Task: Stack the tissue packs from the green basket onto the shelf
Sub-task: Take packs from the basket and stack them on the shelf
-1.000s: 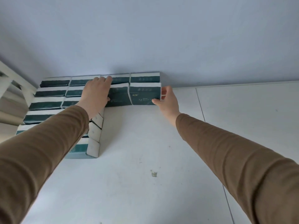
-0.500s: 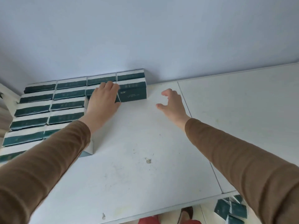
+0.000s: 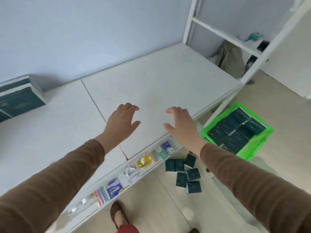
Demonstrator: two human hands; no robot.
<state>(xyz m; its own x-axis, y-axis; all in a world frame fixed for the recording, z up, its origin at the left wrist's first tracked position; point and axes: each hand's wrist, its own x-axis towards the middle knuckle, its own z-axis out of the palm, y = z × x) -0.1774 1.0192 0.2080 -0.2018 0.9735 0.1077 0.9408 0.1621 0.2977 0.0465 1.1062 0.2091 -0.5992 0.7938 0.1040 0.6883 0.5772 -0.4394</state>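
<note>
Many tissue packs [image 3: 235, 132] fill green basket [image 3: 259, 145]; six packs [image 3: 185, 172] on floor.

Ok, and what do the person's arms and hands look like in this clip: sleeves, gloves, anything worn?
Both arms wear plain long brown sleeves that end at the wrists. The left hand and right hand are bare: no gloves, rings, watch or markings visible.

Empty left hand [image 3: 120, 122] and right hand [image 3: 182, 126] spread above white shelf [image 3: 159, 81], green basket [image 3: 257, 149] of tissue packs [image 3: 235, 130] on floor
</note>
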